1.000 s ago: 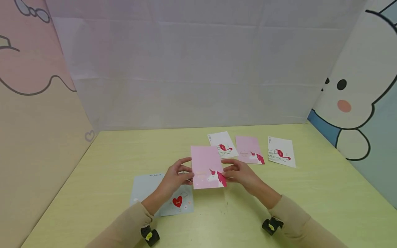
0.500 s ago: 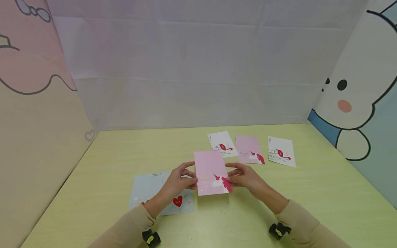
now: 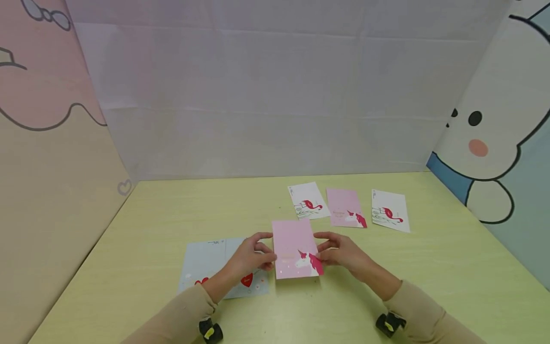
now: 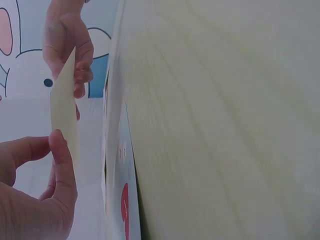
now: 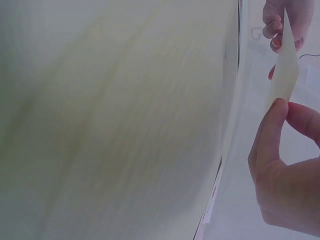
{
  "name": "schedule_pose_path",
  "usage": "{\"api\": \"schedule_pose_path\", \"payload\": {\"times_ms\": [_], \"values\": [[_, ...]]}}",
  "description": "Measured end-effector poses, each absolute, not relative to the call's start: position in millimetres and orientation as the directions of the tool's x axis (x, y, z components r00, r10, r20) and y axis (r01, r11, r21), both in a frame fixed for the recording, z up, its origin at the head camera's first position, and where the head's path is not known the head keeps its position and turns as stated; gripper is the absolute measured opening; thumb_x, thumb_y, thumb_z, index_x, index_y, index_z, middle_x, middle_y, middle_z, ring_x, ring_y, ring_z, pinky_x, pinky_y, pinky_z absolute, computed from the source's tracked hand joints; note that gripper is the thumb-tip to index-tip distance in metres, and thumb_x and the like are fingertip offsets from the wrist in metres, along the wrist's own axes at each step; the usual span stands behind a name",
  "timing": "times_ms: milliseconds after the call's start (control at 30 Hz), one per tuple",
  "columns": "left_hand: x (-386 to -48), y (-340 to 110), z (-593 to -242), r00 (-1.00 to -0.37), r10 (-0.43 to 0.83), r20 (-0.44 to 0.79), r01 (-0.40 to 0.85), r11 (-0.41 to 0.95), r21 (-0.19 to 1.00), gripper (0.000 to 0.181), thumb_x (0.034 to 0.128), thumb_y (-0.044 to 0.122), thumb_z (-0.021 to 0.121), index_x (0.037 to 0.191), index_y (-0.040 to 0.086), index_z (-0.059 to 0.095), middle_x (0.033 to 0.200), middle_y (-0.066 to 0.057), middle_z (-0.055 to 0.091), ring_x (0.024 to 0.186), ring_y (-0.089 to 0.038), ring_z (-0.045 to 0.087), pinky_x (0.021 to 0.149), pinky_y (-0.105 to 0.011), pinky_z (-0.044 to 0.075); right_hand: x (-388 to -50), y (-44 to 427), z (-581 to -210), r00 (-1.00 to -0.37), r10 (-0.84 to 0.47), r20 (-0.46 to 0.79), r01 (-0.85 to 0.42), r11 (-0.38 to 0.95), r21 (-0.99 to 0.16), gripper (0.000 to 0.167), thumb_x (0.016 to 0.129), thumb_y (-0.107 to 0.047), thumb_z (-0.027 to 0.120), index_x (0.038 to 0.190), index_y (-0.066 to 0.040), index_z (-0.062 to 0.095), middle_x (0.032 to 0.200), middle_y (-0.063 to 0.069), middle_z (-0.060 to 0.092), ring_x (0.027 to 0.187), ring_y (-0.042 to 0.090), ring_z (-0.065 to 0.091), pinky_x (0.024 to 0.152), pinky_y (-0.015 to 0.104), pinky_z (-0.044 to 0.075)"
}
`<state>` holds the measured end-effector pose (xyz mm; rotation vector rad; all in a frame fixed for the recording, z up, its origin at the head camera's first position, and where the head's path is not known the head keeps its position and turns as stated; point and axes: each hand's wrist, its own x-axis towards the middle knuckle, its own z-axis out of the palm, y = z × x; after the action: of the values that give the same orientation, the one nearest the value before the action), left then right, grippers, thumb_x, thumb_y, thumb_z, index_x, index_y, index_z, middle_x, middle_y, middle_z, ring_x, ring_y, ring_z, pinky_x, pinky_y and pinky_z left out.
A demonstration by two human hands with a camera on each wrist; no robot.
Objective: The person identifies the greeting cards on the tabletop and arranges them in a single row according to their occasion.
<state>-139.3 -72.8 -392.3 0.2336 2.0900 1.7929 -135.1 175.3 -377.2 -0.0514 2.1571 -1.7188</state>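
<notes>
Moves down the head view and slightly rightward since the earlier frames, bringing along the pink unicorn card (image 3: 294,241). Pinches the left edge with the left hand (image 3: 250,255), thumb against fingers; pinches the right edge likewise with the right hand (image 3: 344,253). Holds the card between both hands, apart from the worktop (image 3: 322,315). Leaves unmoved: beneath and left of the left hand, blue-grey heart cards (image 3: 202,260), partly covered; ahead of the right hand, near flamingo card (image 3: 307,195) and second unicorn card (image 3: 343,203); farther right, outer flamingo card (image 3: 388,203). Suggests, by judgement, a lowering under way, with release not yet done.
</notes>
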Motion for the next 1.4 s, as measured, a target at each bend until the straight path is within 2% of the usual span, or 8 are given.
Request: {"api": "schedule_pose_path", "payload": {"times_ms": [467, 667, 833, 1400], "values": [[-143, -74, -397, -0.889, 0.397, -0.227, -0.131, 0.256, 0.958, 0.054, 0.0797, 0.007, 0.064, 0.126, -0.005, 0.037, 0.074, -0.008, 0.062, 0.057, -0.019, 0.058, 0.058, -0.031, 0.052, -138, 175, -385, -0.915, -0.293, -0.277, 0.195, 0.279, -0.940, 0.049, 0.079, -0.002, 0.062, 0.123, 0.004, 0.042, 0.092, 0.013, 0.052, 0.076, 0.021, 0.056, 0.070, 0.033, 0.051], [-143, -74, -399, -0.876, 0.411, -0.252, -0.131, 0.301, 0.945, 0.055, 0.0804, 0.010, 0.064, 0.126, -0.004, 0.037, 0.072, -0.008, 0.061, 0.054, -0.018, 0.057, 0.054, -0.030, 0.051, -137, 173, -385, -0.913, -0.284, -0.293, 0.194, 0.330, -0.924, 0.044, 0.080, -0.001, 0.060, 0.121, 0.004, 0.045, 0.091, 0.012, 0.051, 0.076, 0.020, 0.054, 0.070, 0.031, 0.050], [-141, -74, -398, -0.863, 0.423, -0.275, -0.123, 0.353, 0.927, 0.059, 0.0814, 0.016, 0.064, 0.129, -0.002, 0.035, 0.074, -0.007, 0.060, 0.056, -0.021, 0.059, 0.053, -0.031, 0.051, -136, 172, -385, -0.912, -0.277, -0.303, 0.200, 0.347, -0.916, 0.044, 0.079, 0.000, 0.060, 0.120, 0.005, 0.045, 0.091, 0.011, 0.051, 0.075, 0.019, 0.053, 0.070, 0.030, 0.050], [-140, -75, -398, -0.848, 0.445, -0.289, -0.087, 0.420, 0.903, 0.060, 0.0807, 0.020, 0.065, 0.129, -0.003, 0.036, 0.077, -0.006, 0.059, 0.054, -0.021, 0.059, 0.051, -0.032, 0.050, -138, 169, -394, -0.915, -0.246, -0.320, 0.201, 0.409, -0.890, 0.042, 0.077, 0.002, 0.062, 0.116, 0.005, 0.048, 0.085, 0.010, 0.052, 0.070, 0.019, 0.053, 0.066, 0.030, 0.050]]}}
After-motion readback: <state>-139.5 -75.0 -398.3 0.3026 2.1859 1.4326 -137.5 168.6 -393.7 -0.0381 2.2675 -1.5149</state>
